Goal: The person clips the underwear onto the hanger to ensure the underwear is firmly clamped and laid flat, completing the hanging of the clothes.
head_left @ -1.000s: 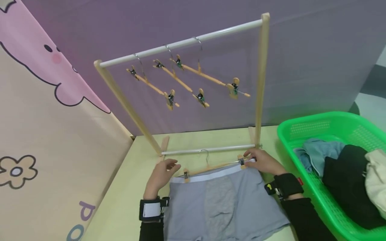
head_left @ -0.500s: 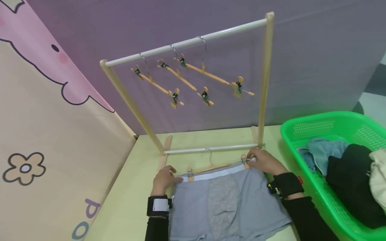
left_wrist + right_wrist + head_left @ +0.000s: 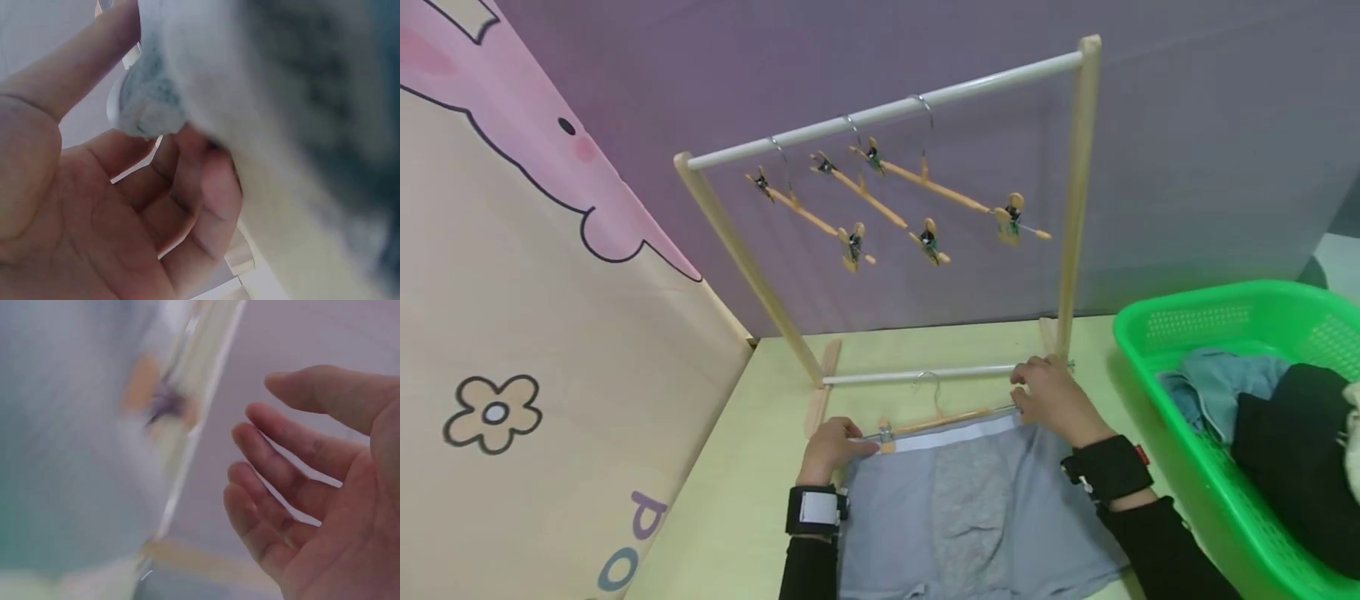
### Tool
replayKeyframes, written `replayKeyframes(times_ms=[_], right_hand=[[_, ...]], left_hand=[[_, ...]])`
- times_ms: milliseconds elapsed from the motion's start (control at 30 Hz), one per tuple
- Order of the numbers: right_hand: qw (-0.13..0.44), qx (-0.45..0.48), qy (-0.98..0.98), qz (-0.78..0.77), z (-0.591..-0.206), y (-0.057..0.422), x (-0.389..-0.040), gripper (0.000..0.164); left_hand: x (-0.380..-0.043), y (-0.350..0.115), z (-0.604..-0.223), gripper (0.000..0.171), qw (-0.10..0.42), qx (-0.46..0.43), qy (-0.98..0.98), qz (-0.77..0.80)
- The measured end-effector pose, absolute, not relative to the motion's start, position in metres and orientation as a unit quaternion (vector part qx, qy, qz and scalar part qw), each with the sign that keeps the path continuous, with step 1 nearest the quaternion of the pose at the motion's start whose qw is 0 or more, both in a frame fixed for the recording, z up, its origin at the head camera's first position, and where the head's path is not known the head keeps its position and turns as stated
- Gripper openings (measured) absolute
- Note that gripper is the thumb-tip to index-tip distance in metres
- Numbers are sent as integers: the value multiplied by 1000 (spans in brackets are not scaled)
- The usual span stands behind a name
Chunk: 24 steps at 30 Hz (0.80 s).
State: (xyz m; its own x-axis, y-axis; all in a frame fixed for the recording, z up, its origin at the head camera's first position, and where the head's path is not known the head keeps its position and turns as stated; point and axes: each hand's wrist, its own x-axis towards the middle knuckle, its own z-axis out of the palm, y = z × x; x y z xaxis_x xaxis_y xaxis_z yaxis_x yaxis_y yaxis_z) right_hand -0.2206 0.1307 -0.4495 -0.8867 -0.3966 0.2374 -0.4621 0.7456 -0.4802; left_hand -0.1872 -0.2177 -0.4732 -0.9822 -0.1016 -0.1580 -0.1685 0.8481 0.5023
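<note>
Grey boxer briefs (image 3: 973, 500) with a white waistband lie spread on the table, clipped to a wooden clip hanger (image 3: 942, 421) along the waistband. At the left corner of the waistband, beside the left clip (image 3: 887, 440), my left hand (image 3: 833, 450) pinches the fabric between thumb and fingers; the left wrist view shows the cloth (image 3: 153, 94) at the fingertips. My right hand (image 3: 1058, 404) hovers over the right end of the hanger and covers the right clip in the head view. In the right wrist view its fingers (image 3: 269, 450) are loosely bent, apart from the blurred clip (image 3: 165, 403).
Behind the briefs stands a wooden rack with a white top rail (image 3: 985, 86), from which three clip hangers (image 3: 868, 200) hang. A green basket (image 3: 1153, 400) with blue, black and cream clothes sits at the right. A printed panel (image 3: 587, 358) borders the left side.
My left hand has come onto the left corner of the waistband and pinches it. My right hand has let go of the right corner and lifted slightly. The head view has shifted.
</note>
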Motion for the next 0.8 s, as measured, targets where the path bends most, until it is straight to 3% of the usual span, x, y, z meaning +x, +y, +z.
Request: replayKeyframes(times_ms=[167, 600, 800], right_hand=[[53, 269, -920, 281, -444, 95, -222, 13], [-114, 326, -861, 374, -458, -13, -217, 42], [-94, 352, -855, 369, -481, -33, -213, 23]], left_hand=[[-190, -210, -476, 32, 77, -64, 952, 288], [-187, -217, -474, 29, 81, -31, 953, 291], [-188, -223, -472, 26, 86, 7, 950, 300]])
